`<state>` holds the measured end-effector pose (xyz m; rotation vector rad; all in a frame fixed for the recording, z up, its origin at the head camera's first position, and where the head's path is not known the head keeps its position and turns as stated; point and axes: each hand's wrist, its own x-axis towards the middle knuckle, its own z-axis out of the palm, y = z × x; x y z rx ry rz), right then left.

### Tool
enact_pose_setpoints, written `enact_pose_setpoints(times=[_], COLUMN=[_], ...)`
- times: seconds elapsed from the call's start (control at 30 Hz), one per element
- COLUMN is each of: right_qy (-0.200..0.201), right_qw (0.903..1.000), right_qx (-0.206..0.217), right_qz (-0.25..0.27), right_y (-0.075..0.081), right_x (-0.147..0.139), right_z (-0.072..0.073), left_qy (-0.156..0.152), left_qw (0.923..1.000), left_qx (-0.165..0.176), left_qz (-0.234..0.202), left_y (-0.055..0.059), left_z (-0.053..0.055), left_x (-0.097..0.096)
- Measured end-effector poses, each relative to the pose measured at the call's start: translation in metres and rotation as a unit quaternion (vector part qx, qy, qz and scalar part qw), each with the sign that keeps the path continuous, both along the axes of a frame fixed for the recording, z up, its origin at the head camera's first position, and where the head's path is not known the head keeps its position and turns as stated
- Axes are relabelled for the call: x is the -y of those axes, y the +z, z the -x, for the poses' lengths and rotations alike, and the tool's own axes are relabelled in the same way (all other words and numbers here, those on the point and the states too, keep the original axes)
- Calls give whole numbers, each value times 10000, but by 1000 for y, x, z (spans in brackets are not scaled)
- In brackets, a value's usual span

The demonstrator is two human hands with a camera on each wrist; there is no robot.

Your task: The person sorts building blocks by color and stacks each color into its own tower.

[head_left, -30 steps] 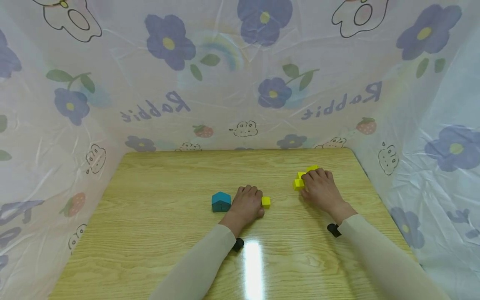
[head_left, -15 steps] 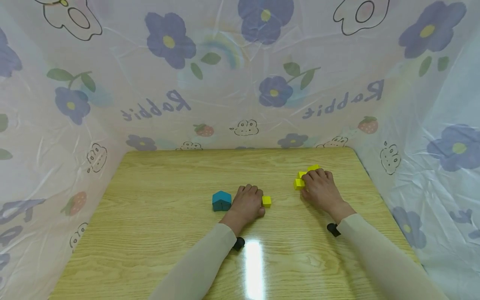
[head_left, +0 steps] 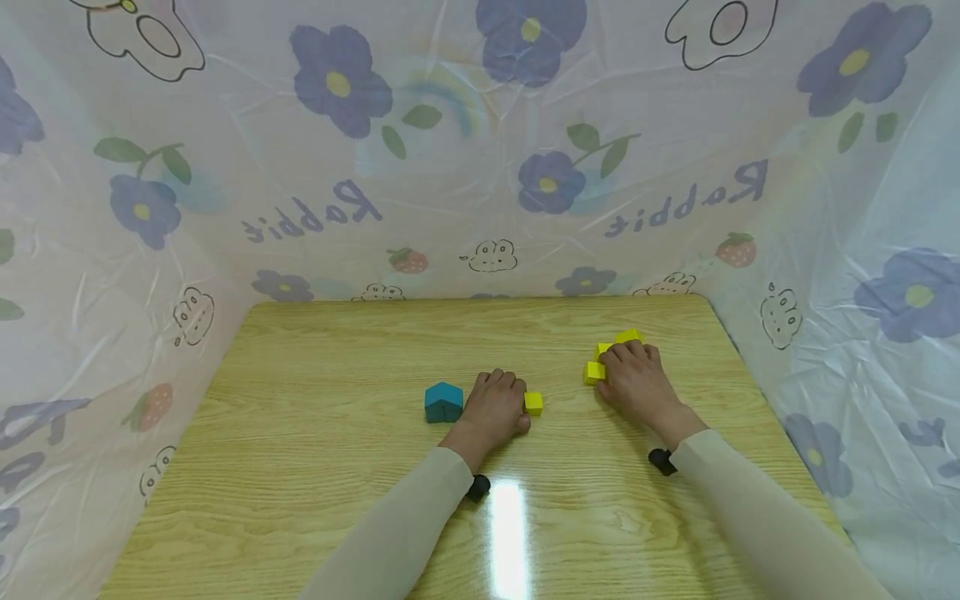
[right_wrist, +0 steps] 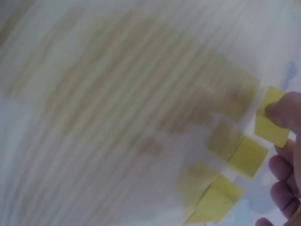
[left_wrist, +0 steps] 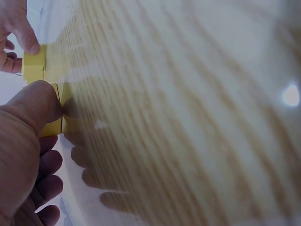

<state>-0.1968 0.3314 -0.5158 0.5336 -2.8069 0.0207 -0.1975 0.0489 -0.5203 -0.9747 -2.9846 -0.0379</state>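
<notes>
Near the middle of the table, my left hand (head_left: 495, 408) pinches a small yellow cube (head_left: 533, 403). The left wrist view shows the thumb (left_wrist: 40, 101) lying across that cube's face, with the other fingers curled behind. Farther right, my right hand (head_left: 637, 383) holds a second yellow cube (head_left: 594, 372) between thumb and fingers. In the right wrist view the thumb presses on this cube (right_wrist: 269, 129). Just beyond it lie more yellow blocks, one cube (head_left: 603, 349) close by and another block (head_left: 628, 336) farther back, partly hidden by the right fingers.
Blue blocks (head_left: 443, 403) forming a small house shape stand right beside the left hand. The wood-grain table (head_left: 322, 467) reflects a bright light strip in front. A patterned curtain (head_left: 450, 175) encloses the back and both sides.
My right hand has shifted slightly left and toward me with its yellow cube, drawing it a little away from the other yellow blocks. The left hand stays in place.
</notes>
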Motion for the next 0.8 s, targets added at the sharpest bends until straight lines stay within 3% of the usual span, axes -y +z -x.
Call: enact_pose_setpoints(times=[0.37, 0.8], right_qy=[712, 984], right_qw=[9968, 9946], right_qx=[306, 305], right_qz=[201, 102], right_y=[11, -1], right_x=[47, 60], right_z=[-12, -15], left_qy=[55, 73], left_qw=[10000, 9999], left_qx=[28, 42], left_qz=[-9, -145], left_y=[1, 1], left_z=[0, 0], left_x=[-1, -1])
